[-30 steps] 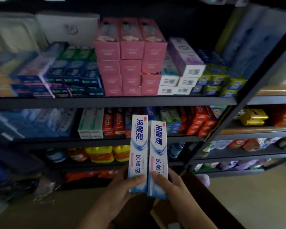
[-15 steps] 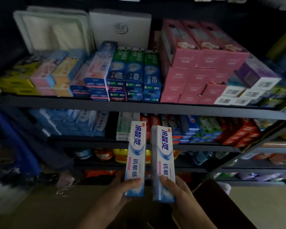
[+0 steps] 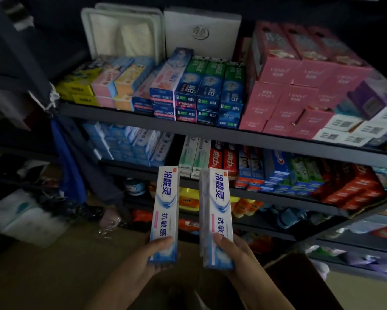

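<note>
A dim storeroom is filled by a tall dark metal shelving rack (image 3: 210,133) whose boards run from the left edge off to the right. Below it lies a bare tan floor (image 3: 53,278), with soft white packs (image 3: 20,218) heaped on it at the left. On the upper board a stack of pink cardboard boxes (image 3: 300,92) stands at the right. Just beside it, to the left, stand green-and-blue toothpaste cartons (image 3: 210,90), piled end-on to the front edge. The board beneath carries a row of red toothpaste cartons (image 3: 353,191) at the right and pale blue cartons (image 3: 125,144) at the left. Yellow plastic bottles (image 3: 189,199) stand one board lower. An open brown cardboard box (image 3: 300,285) sits on the floor at lower right.

In front of the rack, touching no board, two long white-and-blue toothpaste cartons are held upright, side by side, with a narrow gap between them. The left hand (image 3: 147,261) grips the left carton (image 3: 165,209) at its lower end, thumb across the printed face. The right hand (image 3: 239,253) grips the right carton (image 3: 217,215) the same way, its thumb pressed on the front and its fingers hidden behind.
</note>
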Available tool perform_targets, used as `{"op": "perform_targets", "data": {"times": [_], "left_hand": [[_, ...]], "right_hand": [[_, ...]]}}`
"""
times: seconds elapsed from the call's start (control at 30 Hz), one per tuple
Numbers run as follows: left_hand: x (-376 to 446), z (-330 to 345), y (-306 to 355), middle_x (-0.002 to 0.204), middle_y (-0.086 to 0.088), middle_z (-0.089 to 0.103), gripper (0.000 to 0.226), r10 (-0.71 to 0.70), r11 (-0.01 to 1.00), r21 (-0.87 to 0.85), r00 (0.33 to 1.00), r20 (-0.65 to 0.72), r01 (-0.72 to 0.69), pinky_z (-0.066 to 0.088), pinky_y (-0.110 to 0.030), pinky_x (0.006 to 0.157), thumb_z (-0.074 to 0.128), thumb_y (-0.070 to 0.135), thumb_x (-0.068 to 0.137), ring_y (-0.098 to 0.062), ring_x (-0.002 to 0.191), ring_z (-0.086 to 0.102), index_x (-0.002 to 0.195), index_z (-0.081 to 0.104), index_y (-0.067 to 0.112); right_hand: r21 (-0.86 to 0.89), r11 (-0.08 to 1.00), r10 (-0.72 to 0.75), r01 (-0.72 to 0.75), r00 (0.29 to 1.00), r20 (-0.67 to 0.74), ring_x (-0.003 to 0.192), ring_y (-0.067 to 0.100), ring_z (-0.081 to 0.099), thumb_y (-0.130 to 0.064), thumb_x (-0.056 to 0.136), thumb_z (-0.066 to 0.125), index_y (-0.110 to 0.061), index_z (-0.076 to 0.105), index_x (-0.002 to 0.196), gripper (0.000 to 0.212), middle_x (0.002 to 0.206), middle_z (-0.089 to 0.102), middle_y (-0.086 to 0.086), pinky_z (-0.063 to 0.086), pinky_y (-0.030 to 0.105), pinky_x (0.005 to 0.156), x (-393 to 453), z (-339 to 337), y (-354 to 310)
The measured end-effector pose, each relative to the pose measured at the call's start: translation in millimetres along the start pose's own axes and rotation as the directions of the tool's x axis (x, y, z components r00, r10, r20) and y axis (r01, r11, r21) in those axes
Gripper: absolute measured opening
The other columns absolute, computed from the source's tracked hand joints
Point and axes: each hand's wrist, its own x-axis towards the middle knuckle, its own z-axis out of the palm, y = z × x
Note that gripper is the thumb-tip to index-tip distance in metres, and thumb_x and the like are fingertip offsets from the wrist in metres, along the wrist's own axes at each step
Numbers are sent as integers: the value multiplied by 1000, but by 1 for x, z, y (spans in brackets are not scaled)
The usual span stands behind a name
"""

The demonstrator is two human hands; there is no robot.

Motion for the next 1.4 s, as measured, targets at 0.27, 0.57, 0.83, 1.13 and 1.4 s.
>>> {"op": "perform_targets", "data": {"times": [0.27,0.57,0.83,1.13,1.4], "left_hand": [[-14,-5,-6,99,-22,62,42,50,998,-27,996,-75,-52,43,-52,95,65,11,66,-38,91,60,106,58,4],[-7,-46,26,98,-24,62,42,52,996,-69,990,-134,-62,48,-48,80,66,8,62,-41,87,60,102,58,1],[26,-126,92,93,-22,66,44,-13,999,51,997,-74,17,49,-46,77,67,7,62,-38,82,62,104,59,2],[48,-178,125,94,-14,74,41,-54,974,223,997,59,40,49,-47,92,70,15,66,-36,95,68,106,62,10],[57,-184,129,97,-16,73,81,-66,963,264,995,79,43,50,-48,87,95,32,43,-37,94,69,114,60,12]], "right_hand": [[-50,999,-4,6,999,47,100,27,67,-34,59,76,-15,58,118,64,107,71,10,53,42,89,6,1,3],[-109,992,-44,56,993,109,98,26,69,-38,58,77,-17,59,117,65,107,72,8,54,47,91,44,53,-11],[-13,988,-154,154,988,-3,98,30,69,-37,63,76,-17,50,132,77,114,69,11,54,49,89,117,135,-24],[140,957,-249,254,967,-48,114,27,63,-42,56,87,-12,41,141,101,133,58,12,47,46,101,177,181,-63],[73,947,-311,314,949,-46,102,19,67,-20,92,61,-21,62,106,14,99,74,-4,50,42,96,206,185,-83]]}}
